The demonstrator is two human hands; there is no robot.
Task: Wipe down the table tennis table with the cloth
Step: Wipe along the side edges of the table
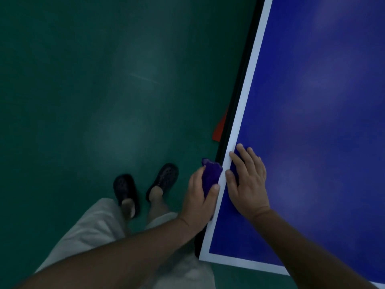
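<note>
The person is standing at the long side of the wide blue flat bench [312, 101] for table tennis, which is filling the view from 1 o'clock down to 5 o'clock. The small dark purple soft cloth [210, 176] is sitting near 5 o'clock. It is pressing against the black side edge [239, 97] of the bench, just outside the white painted line [250, 76].

The left grip [200, 199] is wrapping round the cloth, with the thumb on one side and a finger on the other, so it is holding the cloth tight. I think it is holding it like that to rub the side of the bench, not the top.

The right grip [248, 184] is lying open and flat on the bench top, at 3 o'clock from the cloth. Its fingers are spreading over the white line and holding nothing. It is likely leaning there to keep the person steady.

Two dark rubber shoes [126, 190] are standing on the green floor [83, 80] at 7 o'clock. A flat red thing [219, 128] is peeking out under the bench, at 12 o'clock from the cloth.

Pale patches are showing on the blue top. I cannot tell if they are dust or light.
</note>
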